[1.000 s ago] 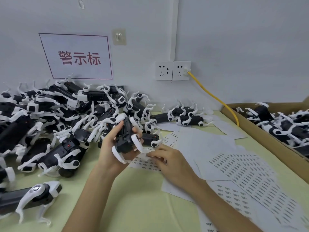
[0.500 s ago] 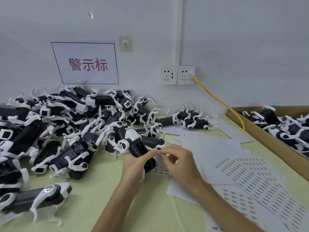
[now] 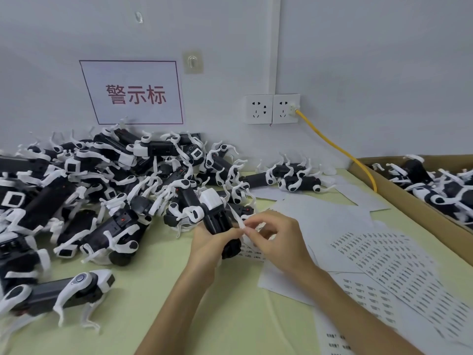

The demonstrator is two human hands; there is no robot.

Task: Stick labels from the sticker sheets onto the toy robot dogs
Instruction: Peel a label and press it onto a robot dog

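Observation:
My left hand [image 3: 210, 245] grips a black-and-white toy robot dog [image 3: 215, 213] just above the green table, its underside turned up. My right hand [image 3: 275, 239] is beside it, thumb and forefinger pinching a small white label [image 3: 244, 229] at the dog's body. White sticker sheets [image 3: 384, 265] with rows of small labels lie under and to the right of my hands.
A big heap of toy dogs [image 3: 89, 185] fills the left and back of the table. One dog [image 3: 58, 294] stands alone at the front left. A cardboard box [image 3: 409, 201] with more dogs sits at the right. A yellow cable [image 3: 332, 147] runs from the wall socket.
The dog has been tipped from upright in my left hand to lying lower with its underside up. My right hand left the sheet and came up to the dog.

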